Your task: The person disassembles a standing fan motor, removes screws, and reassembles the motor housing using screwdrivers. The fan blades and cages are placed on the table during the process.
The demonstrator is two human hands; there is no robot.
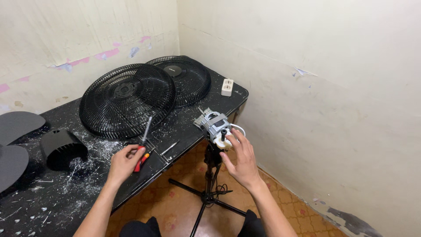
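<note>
L hand (124, 160) on screwdriver (144, 142), R hand (241, 160) on fan motor (215, 125)

I look into a corner where two cream walls (307, 48) meet, their paint scuffed and flaking, with pink and blue patches along the left one. A black surface (52, 197) dusted with white flakes stands against them. Below, the floor (175, 206) shows orange-brown patterned tiles under even light.

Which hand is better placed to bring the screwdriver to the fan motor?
Left, probably. The left hand already grips the red-handled screwdriver on the black table. The right hand rests against the fan motor on its stand, so it looks better placed to steady that.
</note>
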